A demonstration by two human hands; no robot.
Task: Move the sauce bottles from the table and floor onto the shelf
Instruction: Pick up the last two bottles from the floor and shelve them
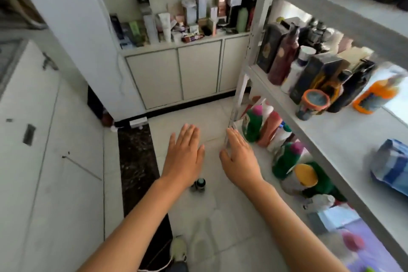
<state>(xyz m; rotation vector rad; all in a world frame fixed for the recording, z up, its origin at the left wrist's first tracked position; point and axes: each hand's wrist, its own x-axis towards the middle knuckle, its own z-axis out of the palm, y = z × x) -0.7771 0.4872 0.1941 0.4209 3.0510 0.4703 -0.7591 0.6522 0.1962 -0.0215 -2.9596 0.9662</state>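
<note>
Both hands flat and empty above the tiled floor

Left hand (184, 157) and right hand (239, 157) spread, fingers straight, holding nothing. A small dark bottle (199, 184) stands on the floor (220, 216) near the left wrist; the shelf (331, 139) stands right.

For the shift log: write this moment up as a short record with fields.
left hand: open, fingers straight, holds nothing
right hand: open, holds nothing, beside the shelf post
small bottle: upright on the floor, just below the left hand
shelf: crowded with bottles, bare patch on the middle board
task state: floor bottle not yet picked up
</note>
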